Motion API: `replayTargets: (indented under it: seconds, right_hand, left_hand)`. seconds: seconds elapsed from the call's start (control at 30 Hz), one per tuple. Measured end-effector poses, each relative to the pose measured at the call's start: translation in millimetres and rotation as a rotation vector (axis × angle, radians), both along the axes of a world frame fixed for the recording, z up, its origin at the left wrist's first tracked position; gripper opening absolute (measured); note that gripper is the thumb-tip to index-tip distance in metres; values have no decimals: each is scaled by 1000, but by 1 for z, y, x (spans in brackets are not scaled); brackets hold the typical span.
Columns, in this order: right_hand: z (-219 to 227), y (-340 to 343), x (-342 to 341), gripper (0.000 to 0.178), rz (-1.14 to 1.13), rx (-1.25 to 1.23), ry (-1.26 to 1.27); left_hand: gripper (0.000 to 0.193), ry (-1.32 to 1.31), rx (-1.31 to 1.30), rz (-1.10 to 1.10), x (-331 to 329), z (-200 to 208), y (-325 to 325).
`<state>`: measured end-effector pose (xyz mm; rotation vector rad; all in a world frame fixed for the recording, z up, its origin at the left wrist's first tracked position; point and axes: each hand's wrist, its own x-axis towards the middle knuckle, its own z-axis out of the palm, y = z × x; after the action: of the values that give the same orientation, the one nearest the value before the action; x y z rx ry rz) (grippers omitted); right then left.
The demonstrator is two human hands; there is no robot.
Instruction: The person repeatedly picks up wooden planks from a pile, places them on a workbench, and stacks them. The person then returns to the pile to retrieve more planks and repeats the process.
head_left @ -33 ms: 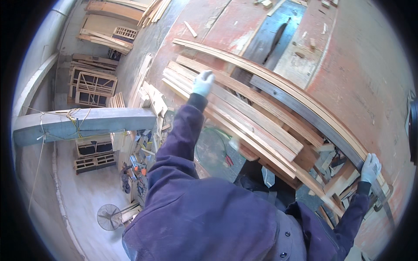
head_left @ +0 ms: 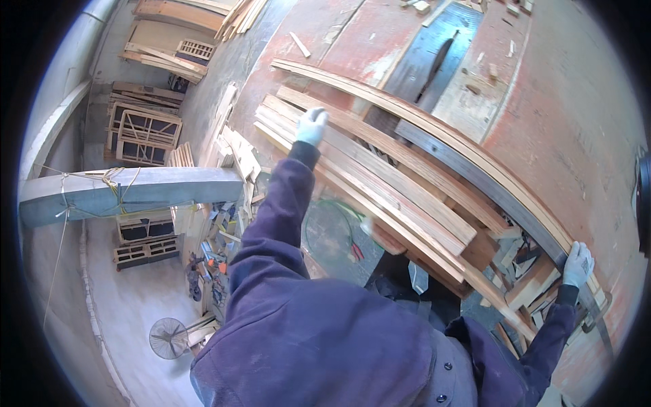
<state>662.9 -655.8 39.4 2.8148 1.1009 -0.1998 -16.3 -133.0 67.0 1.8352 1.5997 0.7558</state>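
Note:
My left hand [head_left: 312, 126], in a pale glove, is closed over the far left end of a stack of wooden boards [head_left: 400, 193]. At the right, my gloved right hand [head_left: 578, 264] has its fingers closed over the near end of a long thin wooden strip [head_left: 475, 152]. This strip lies along a dark grey straight bar [head_left: 475, 173] on the reddish worktop [head_left: 563, 122]. Another wooden board [head_left: 407, 156] rests between the bar and the stack. The undersides of both hands are hidden.
Beyond the strip, a shiny metal plate [head_left: 458, 34] with a dark slot is set in the worktop, with wood scraps around it. Offcuts [head_left: 508, 261] fill a gap near my right arm. A grey beam [head_left: 135, 193] and a caged fan [head_left: 168, 338] stand left.
The view has shifted very slightly, so the worktop and boards appear a little further right. My left hand is a touch further left against the stack; both hands keep their places.

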Motion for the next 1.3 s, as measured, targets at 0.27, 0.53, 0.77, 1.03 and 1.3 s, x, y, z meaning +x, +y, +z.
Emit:
replayTargets:
  seconds: [0.27,0.53,0.77,1.03,1.3]
  right_hand:
    - [-48,68,-75,35,99,383,-93]
    - [-48,64,-79,32,5,507,-65]
    - [-46,60,-84,29,41,454,-128]
    - [-29,86,-105,22,59,507,-153]
    - [-7,115,-130,12,93,606,-288]
  left_hand:
    - [32,-14,142,161,-177,-67,283]
    - [29,-547,-111,362,-151,-22,339]
    - [30,-576,-40,384,-122,-47,350]
    - [32,519,316,-221,-225,-76,413]
    - [44,186,261,-34,-128,-4,218]
